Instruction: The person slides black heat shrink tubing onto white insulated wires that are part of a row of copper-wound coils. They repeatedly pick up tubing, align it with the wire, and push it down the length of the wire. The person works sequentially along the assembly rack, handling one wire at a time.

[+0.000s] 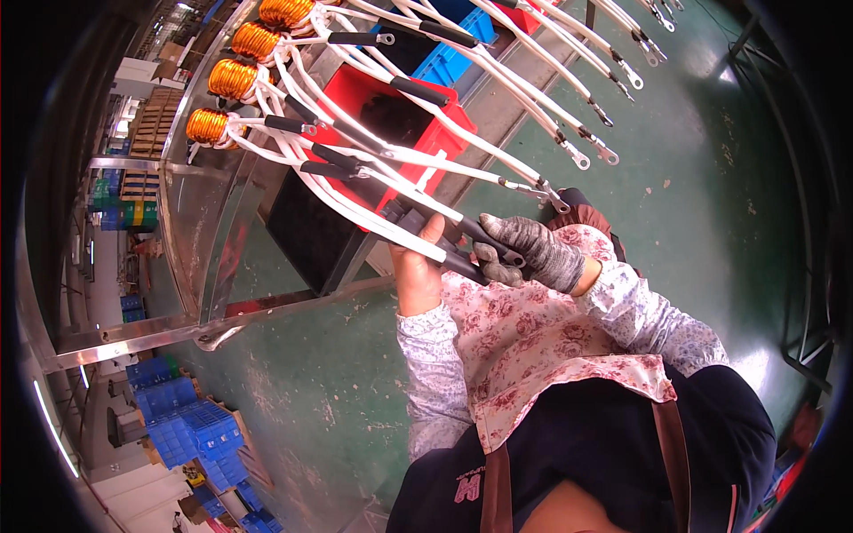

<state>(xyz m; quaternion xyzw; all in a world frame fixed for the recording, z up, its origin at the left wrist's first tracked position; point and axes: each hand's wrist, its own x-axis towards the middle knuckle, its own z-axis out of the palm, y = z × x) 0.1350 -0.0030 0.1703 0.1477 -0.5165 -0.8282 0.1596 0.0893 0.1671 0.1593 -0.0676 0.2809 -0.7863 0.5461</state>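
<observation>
In front of my body, two white cables (395, 229) with black sleeves on their ends reach my hands. My bare left hand (419, 271) is closed around the cables beside the sleeves, thumb upward. In a grey knitted glove, my right hand (538, 250) grips a black sleeve (478, 235); a metal ring terminal (513, 258) shows beside its fingers. The lower black sleeve (464, 266) passes between the hands. These cables lead back toward an orange copper-wound coil (210, 127) at the far left. My left fingers are partly hidden behind the cables.
Several more copper coils (235, 80) stand along the metal frame (267, 306), their white leads with ring terminals (580, 162) stretching rightward. A red bin (458, 124) and a blue bin (444, 62) sit beneath the leads. Blue crates (200, 426) are stacked on the green floor.
</observation>
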